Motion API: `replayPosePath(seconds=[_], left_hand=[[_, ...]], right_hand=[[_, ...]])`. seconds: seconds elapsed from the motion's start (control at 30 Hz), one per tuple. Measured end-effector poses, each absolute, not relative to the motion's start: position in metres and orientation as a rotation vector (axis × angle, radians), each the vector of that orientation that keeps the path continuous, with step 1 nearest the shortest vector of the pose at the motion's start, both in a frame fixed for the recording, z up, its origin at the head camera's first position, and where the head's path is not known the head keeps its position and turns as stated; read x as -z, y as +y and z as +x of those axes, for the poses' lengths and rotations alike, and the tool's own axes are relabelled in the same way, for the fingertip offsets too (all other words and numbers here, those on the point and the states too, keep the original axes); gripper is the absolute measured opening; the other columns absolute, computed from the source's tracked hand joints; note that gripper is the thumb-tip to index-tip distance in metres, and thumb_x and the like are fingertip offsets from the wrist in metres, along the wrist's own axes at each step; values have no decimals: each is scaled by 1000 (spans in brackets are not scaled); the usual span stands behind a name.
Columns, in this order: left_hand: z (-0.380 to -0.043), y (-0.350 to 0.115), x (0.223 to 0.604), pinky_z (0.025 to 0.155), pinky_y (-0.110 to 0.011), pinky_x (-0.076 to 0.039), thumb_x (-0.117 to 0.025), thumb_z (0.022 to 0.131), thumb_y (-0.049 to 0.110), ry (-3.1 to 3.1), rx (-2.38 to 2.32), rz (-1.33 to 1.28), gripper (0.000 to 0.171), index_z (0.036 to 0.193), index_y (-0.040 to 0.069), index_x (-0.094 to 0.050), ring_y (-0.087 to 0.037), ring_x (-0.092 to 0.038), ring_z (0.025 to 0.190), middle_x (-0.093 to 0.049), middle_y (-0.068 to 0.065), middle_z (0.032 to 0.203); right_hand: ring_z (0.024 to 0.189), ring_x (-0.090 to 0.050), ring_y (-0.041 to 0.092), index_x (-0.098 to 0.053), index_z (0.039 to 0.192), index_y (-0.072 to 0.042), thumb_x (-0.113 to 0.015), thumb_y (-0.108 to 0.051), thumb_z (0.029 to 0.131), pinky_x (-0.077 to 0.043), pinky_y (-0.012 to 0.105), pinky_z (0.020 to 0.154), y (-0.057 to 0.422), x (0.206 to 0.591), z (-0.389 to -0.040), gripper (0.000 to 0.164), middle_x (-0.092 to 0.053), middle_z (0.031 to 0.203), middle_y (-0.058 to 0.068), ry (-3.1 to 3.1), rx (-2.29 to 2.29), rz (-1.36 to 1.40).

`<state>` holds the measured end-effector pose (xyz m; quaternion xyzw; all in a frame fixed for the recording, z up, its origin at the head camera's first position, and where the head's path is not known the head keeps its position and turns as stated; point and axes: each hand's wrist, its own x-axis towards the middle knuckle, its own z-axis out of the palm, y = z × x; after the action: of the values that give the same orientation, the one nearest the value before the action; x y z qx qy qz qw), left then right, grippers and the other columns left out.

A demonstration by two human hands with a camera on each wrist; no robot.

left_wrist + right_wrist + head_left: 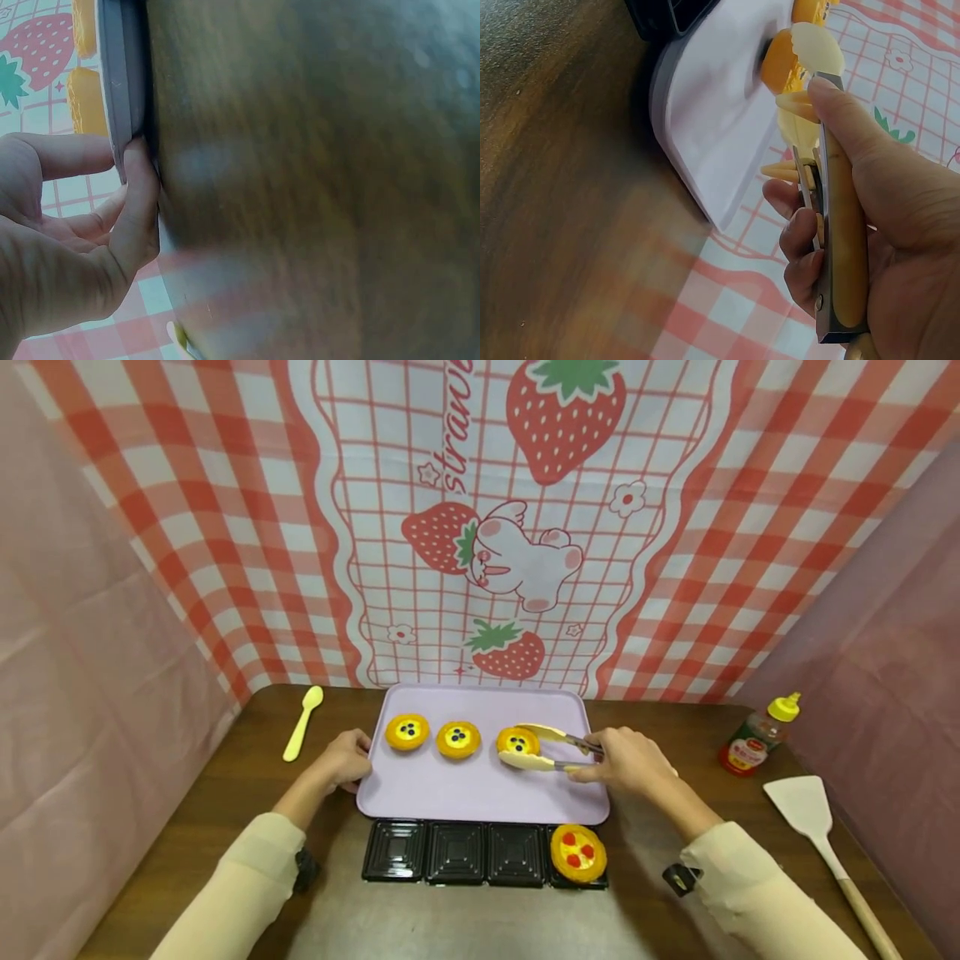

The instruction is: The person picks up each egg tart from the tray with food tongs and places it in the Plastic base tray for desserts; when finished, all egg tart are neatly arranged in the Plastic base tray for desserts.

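My left hand (347, 762) pinches the left rim of a lilac tray (450, 797), with a finger on either side of the edge in the left wrist view. Three egg tarts with dark blue berries lie on the tray: a left tart (407, 732), a middle tart (458, 740) and a right tart (518, 742). Over the tray's right side, my right hand (630, 760) grips cream-tipped tongs (847, 240). The tong tips stand on either side of the right tart, right at its crust.
In front of the tray lies a black four-part plastic tray (456, 852); its rightmost section bears a tart with red berries (578, 853). A yellow spoon (303, 724) lies left. A yellow-capped sauce bottle (757, 737) and a white spatula (804, 806) are at right. A checked strawberry cloth (480, 643) hangs behind.
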<state>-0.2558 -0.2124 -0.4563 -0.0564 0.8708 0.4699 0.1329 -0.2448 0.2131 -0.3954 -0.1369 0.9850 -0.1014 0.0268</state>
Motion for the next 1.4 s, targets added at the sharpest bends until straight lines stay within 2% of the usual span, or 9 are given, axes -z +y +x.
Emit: replayPosePath(seconds=[0.23, 0.57, 0.8, 1.07, 1.4], left_hand=[[-254, -214, 457, 51, -41, -56, -51, 67, -8, 2522, -1347, -169, 42, 108, -7, -44, -25, -56, 74, -54, -20, 93], [-255, -211, 457, 50, -40, -55, -51, 66, -8, 2546, -1314, -172, 42, 108, -6, -45, -25, -56, 74, -55, -19, 92], [-256, -211, 456, 48, -40, -55, -51, 67, -8, 2557, -1300, -180, 40, 106, -6, -44, -25, -55, 72, -51, -18, 89], [-255, -212, 455, 51, -41, -56, -52, 69, -7, 2535, -1316, -196, 40, 109, -6, -44, -26, -55, 75, -52, -19, 93], [-252, -211, 451, 52, -42, -56, -53, 68, -8, 2503, -1356, -191, 42, 108, -7, -44, -26, -55, 74, -53, -19, 91]], right_hand=[[71, -52, 17, -67, 118, -18, -62, -81, 55, -44, 34, 58, 218, 389, -240, 90, -68, 94, 0, 3063, 345, -366], [60, -47, 12, -69, 109, -14, -65, -77, 58, -36, 27, 49, 222, 369, -220, 82, -58, 70, -8, 3111, 275, -497], [57, -44, 7, -68, 97, -20, -65, -76, 59, -34, 25, 47, 222, 358, -196, 68, -53, 64, -12, 3063, 374, -598], [62, -46, 5, -68, 112, -16, -69, -71, 61, -37, 24, 49, 224, 339, -172, 74, -61, 75, -14, 3068, 314, -703], [69, -52, -2, -69, 111, -17, -68, -70, 62, -42, 24, 52, 224, 334, -138, 72, -68, 91, -14, 3082, 266, -864]])
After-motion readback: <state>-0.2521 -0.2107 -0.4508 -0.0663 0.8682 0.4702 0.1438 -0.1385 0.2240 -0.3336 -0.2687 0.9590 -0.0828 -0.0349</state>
